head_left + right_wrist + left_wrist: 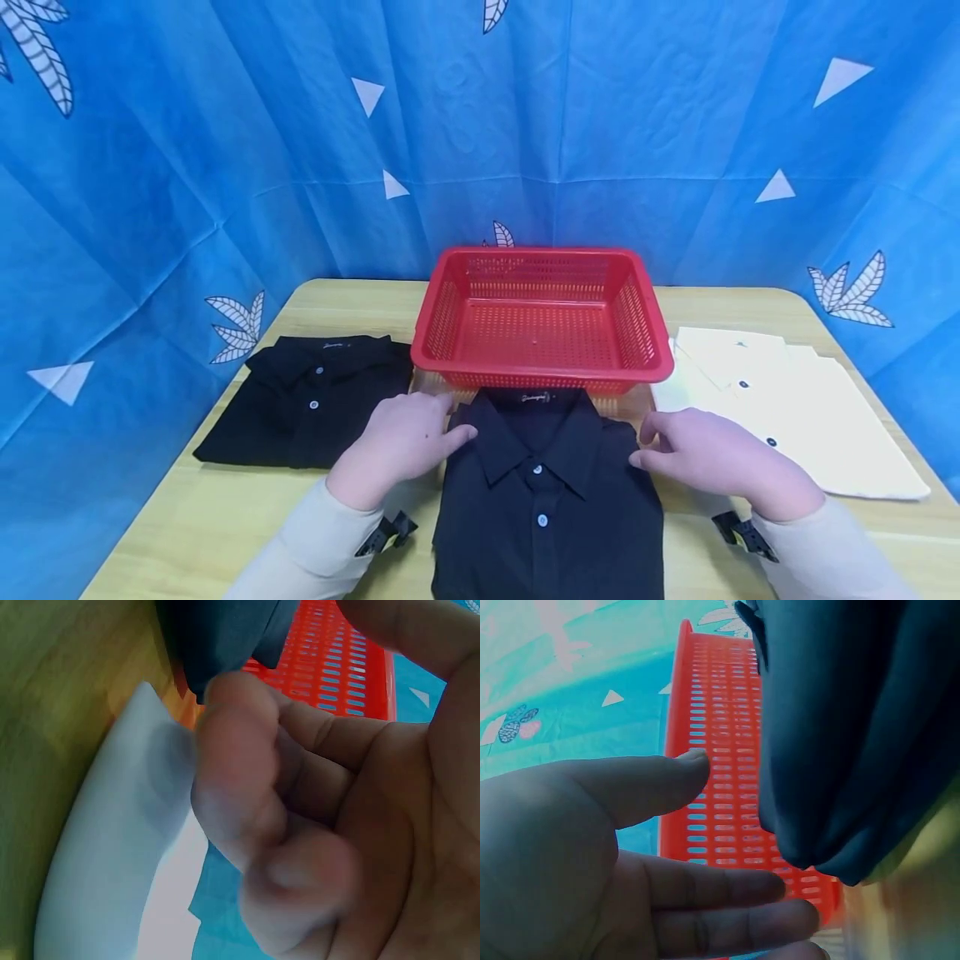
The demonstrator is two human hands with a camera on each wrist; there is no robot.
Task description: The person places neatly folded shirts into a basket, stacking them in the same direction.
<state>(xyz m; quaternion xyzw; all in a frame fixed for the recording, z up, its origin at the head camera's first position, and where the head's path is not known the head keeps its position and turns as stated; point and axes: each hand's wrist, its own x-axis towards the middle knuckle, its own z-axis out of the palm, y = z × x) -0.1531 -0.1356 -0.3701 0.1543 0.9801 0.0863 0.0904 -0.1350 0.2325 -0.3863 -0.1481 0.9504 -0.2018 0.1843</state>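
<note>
A folded black collared shirt (pixel 592 525) with white buttons lies in front of me, collar away from me. My left hand (pixel 405 437) is beside its left shoulder, thumb and fingers spread apart; in the left wrist view nothing lies between them and the shirt (pixel 832 735) stands just past the fingertips. My right hand (pixel 705 454) is at the other shoulder with its fingers loosely bent. Seen from the right wrist, that palm (pixel 390 817) holds nothing, and the shirt's dark edge (pixel 217 637) shows beyond the fingers.
Behind the shirt's collar stands a red perforated plastic basket (pixel 540 373) with nothing inside. Another folded black shirt (pixel 262 425) lies on the left of the wooden table (pixel 172 533). Folded white shirts (pixel 840 425) lie on the right. A blue patterned curtain (pixel 480 108) hangs behind.
</note>
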